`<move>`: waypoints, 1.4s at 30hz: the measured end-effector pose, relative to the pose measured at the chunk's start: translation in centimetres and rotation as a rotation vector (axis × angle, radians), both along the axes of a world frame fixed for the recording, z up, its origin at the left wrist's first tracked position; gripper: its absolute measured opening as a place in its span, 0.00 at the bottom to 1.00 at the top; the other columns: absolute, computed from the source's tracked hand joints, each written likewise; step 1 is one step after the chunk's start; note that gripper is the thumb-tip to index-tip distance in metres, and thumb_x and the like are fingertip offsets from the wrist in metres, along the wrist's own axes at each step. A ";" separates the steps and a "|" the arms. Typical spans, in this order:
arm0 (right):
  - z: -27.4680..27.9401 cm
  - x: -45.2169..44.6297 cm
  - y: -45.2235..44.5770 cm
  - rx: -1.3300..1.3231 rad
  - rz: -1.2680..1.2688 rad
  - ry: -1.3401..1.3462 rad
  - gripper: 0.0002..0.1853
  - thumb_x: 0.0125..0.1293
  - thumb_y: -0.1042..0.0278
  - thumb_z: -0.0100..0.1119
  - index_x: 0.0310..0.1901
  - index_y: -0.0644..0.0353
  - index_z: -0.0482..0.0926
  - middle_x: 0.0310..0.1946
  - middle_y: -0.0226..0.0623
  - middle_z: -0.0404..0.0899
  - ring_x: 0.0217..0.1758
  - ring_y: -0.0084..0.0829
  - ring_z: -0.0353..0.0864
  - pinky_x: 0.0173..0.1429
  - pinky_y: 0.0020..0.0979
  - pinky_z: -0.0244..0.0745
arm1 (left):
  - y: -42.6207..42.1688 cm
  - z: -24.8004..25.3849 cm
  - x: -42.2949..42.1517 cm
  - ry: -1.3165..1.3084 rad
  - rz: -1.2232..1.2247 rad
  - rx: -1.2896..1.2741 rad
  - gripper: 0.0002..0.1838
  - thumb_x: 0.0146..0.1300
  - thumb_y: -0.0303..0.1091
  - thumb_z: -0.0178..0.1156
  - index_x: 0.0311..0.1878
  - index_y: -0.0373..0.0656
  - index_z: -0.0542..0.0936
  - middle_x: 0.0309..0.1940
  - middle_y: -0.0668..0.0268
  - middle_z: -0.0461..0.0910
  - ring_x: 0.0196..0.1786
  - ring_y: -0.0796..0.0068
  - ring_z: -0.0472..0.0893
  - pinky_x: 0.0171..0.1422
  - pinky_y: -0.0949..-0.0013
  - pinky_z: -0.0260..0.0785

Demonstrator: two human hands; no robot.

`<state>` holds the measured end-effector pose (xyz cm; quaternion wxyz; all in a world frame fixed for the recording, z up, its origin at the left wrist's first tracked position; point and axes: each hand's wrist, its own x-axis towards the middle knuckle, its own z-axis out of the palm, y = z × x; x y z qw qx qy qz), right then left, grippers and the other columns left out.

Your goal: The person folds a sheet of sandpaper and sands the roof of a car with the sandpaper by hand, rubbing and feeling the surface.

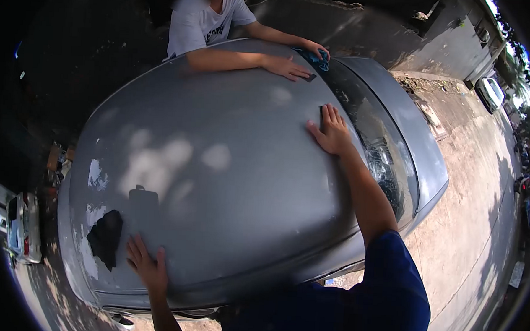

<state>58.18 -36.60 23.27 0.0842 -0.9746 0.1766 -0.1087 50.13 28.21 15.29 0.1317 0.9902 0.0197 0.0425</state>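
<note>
A grey car roof (247, 165) fills the middle of the view, its surface matt with pale sunlit patches. My left hand (148, 266) lies flat near the roof's lower left edge, fingers spread, holding nothing. Just left of it rests a crumpled black cloth (105, 239), beside wet, shiny streaks. Near the edge by the windshield, my right hand (335, 133) presses a small dark piece of sandpaper (322, 112) against the roof. Its fingers cover most of that piece.
Across the car, a person (203, 21) in a white shirt has one hand on a small dark sheet (310, 77) and the other on a teal cloth (317, 60). A wall (441, 52) stands behind. Parked cars (490, 94) appear at the sides.
</note>
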 end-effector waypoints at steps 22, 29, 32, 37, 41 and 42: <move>-0.4 -3.9 37.5 -0.219 1.155 0.277 0.56 0.71 0.38 0.64 0.84 0.76 0.53 0.87 0.61 0.52 0.92 0.57 0.47 0.92 0.55 0.44 | 8.9 -0.4 -3.5 -0.053 -0.015 -0.208 0.51 0.72 0.71 0.61 0.87 0.49 0.62 0.89 0.51 0.54 0.91 0.47 0.51 0.89 0.23 0.35; -2.2 17.9 32.7 0.087 0.631 0.168 0.44 0.84 0.46 0.51 0.86 0.70 0.51 0.89 0.60 0.47 0.93 0.54 0.44 0.93 0.51 0.44 | 13.2 -1.2 -1.0 -0.070 0.184 -0.138 0.51 0.71 0.73 0.58 0.85 0.44 0.65 0.88 0.53 0.58 0.92 0.48 0.51 0.84 0.14 0.34; -4.2 12.2 43.4 -0.215 1.039 0.144 0.48 0.80 0.40 0.54 0.85 0.72 0.54 0.88 0.59 0.51 0.94 0.52 0.43 0.94 0.51 0.42 | 14.9 -1.0 3.4 -0.077 0.271 -0.132 0.52 0.70 0.74 0.57 0.85 0.46 0.65 0.88 0.54 0.58 0.91 0.49 0.51 0.83 0.12 0.36; -5.0 1.3 52.2 -0.215 1.722 0.155 0.55 0.72 0.33 0.62 0.83 0.75 0.57 0.86 0.61 0.56 0.90 0.58 0.54 0.91 0.55 0.48 | 17.6 -0.8 7.6 -0.044 0.331 -0.186 0.52 0.71 0.74 0.55 0.85 0.44 0.65 0.88 0.54 0.58 0.92 0.50 0.50 0.83 0.12 0.35; -9.0 19.7 52.5 -0.075 1.210 -0.001 0.55 0.74 0.31 0.59 0.83 0.75 0.58 0.86 0.61 0.56 0.90 0.61 0.55 0.91 0.58 0.48 | 18.0 -1.0 7.3 0.015 0.314 -0.165 0.53 0.72 0.75 0.53 0.87 0.46 0.62 0.90 0.55 0.54 0.93 0.51 0.47 0.85 0.14 0.34; -8.7 19.4 53.6 -0.059 1.199 0.003 0.55 0.74 0.31 0.60 0.82 0.75 0.58 0.86 0.61 0.57 0.90 0.61 0.54 0.90 0.59 0.48 | 17.9 -0.9 7.3 0.013 0.314 -0.157 0.53 0.72 0.76 0.53 0.88 0.47 0.61 0.91 0.56 0.53 0.93 0.51 0.47 0.85 0.15 0.34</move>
